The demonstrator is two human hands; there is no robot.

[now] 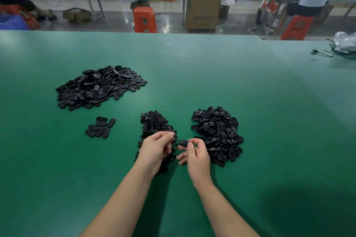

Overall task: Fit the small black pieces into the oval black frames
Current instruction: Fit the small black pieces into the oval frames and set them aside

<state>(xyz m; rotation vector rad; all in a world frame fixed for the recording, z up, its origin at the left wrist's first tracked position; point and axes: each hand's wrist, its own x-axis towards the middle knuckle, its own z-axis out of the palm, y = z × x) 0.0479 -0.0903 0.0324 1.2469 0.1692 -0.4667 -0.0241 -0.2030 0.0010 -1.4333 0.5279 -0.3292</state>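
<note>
My right hand (194, 156) pinches one oval black frame (183, 143) between thumb and forefinger, just above the green table (250, 92). My left hand (158, 150) hovers over the heap of small black pieces (154, 123), its fingertips curled together near the heap's right edge; whether they hold a small piece is hidden. A pile of oval frames (217, 132) lies right of my right hand. The two hands are a few centimetres apart, not touching.
A large heap of black oval parts (100, 86) lies at the far left, with a small flat group of ovals (101, 127) in front of it. Cables and a plastic bag (344, 44) sit at the table's far right. Orange stools, boxes and a seated person are beyond.
</note>
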